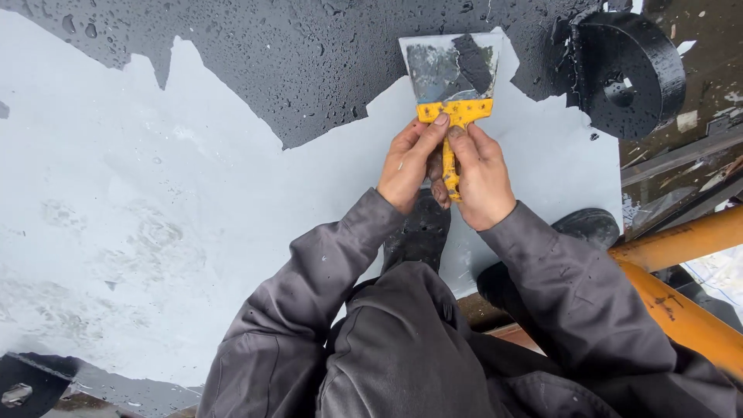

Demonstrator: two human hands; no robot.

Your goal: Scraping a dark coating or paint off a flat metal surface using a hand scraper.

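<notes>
A wide scraper (451,73) with a yellow handle and a metal blade smeared with black and grey coating is held blade-up over a wet surface. Both hands grip its handle: my left hand (410,164) from the left with the thumb up at the blade's base, my right hand (481,176) from the right. The blade's edge lies where the black coating (309,70) meets the pale grey patch (155,217).
A black round fitting (631,73) stands at the upper right. Orange pipes (681,248) run along the right edge. My two dark boots (422,232) rest on the grey patch. Water drops bead on the black area.
</notes>
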